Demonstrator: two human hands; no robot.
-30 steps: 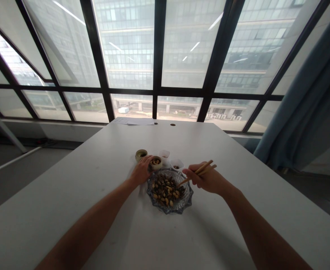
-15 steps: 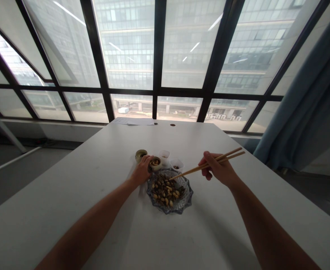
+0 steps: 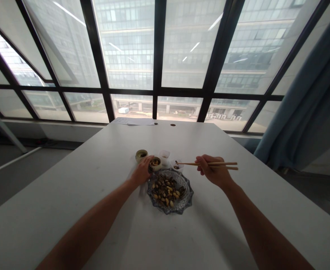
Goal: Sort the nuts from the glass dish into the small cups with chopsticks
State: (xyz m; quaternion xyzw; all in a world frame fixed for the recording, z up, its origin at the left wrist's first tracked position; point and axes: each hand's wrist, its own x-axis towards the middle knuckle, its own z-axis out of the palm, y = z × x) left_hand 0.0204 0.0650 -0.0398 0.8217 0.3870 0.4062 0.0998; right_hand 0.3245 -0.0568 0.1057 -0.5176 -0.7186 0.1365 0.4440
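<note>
"What is the right hand (image 3: 212, 171) holding?"

"Its fingers pinch two tan wooden chopsticks (image 3: 223, 164), their tips over a small translucent white plastic dish (image 3: 181, 164), at one o'clock from the scalloped clear-glass bowl (image 3: 185, 206) of dark seeds and pale nuts."

"And the left hand (image 3: 141, 172)?"

"Its fingers curve against a small round beige cup (image 3: 159, 166), at the bowl's eleven o'clock. I can't tell whether they grip it."

"Anything nearby?"

"A round olive-green cup (image 3: 138, 158) at the beige one's ten o'clock, on the white desk (image 3: 97, 161)."
</note>
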